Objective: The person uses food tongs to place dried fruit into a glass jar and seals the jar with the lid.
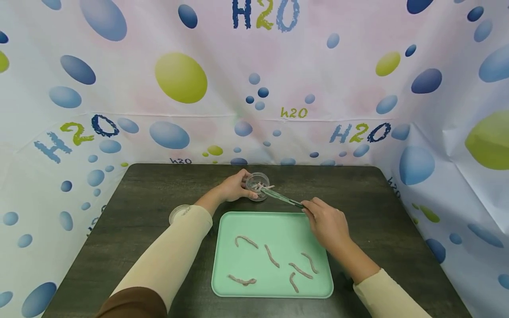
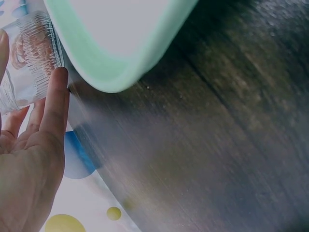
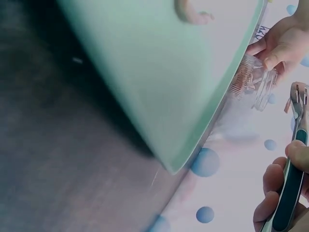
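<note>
My left hand (image 1: 234,187) grips a small clear jar (image 1: 251,194) at the back of the table, tilted toward me. Pinkish worm-like strands are visible inside it; the left wrist view shows the jar's ribbed wall (image 2: 39,41). With my right hand (image 1: 328,223) I hold a fork (image 3: 293,169) by its dark green handle. Its metal tines are at the jar's mouth in the head view, and a pinkish strand (image 1: 268,187) hangs at them. Below both hands lies a mint-green tray (image 1: 274,216) carrying several similar strands, among them a curved one (image 1: 271,255) near the middle.
A clear round lid (image 1: 176,213) lies on the dark wooden table (image 1: 159,185), partly behind my left forearm. The table's far edge meets a white backdrop (image 1: 246,57) printed with blue and green bubbles. My right forearm reaches in over the tray's right side.
</note>
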The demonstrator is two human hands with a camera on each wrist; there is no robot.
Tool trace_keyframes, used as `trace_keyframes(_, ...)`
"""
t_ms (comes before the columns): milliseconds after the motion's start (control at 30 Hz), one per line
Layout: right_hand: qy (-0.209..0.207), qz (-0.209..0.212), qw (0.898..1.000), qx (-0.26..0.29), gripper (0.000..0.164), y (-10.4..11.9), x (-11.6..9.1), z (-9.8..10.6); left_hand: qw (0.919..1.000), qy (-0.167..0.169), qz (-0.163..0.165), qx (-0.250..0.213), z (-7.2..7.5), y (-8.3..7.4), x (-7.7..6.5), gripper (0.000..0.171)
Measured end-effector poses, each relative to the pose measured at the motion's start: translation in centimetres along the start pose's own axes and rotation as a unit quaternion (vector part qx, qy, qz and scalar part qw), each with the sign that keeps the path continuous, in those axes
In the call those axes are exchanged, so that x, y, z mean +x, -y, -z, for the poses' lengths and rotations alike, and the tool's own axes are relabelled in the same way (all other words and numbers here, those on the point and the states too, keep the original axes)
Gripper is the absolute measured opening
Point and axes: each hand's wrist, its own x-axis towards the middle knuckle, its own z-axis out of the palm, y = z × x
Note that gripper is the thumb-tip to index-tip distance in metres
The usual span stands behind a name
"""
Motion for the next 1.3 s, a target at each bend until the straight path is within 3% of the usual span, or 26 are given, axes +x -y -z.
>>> trace_keyframes(567, 0.054, -0.027, 0.998, -0.002, 0.02, 0.1, 2.6, -2.1, 0.9998, 0.003, -0.014, -0.014, -0.7, -0.3, 0.3, 0.074)
trace_keyframes(1067, 0.067, -0.032, 0.997, 0.01, 0.031, -0.3, 1.9, -2.0, 0.9999, -0.003, -0.012, -0.009, -0.4, 0.4, 0.4, 0.074)
trace_keyframes(1300, 0.065, -0.055, 0.996, 0.023, 0.038, -0.5, 1.1, -1.3, 0.9999, -0.002, -0.01, -0.008, -0.1, 0.7, 0.1, 0.076)
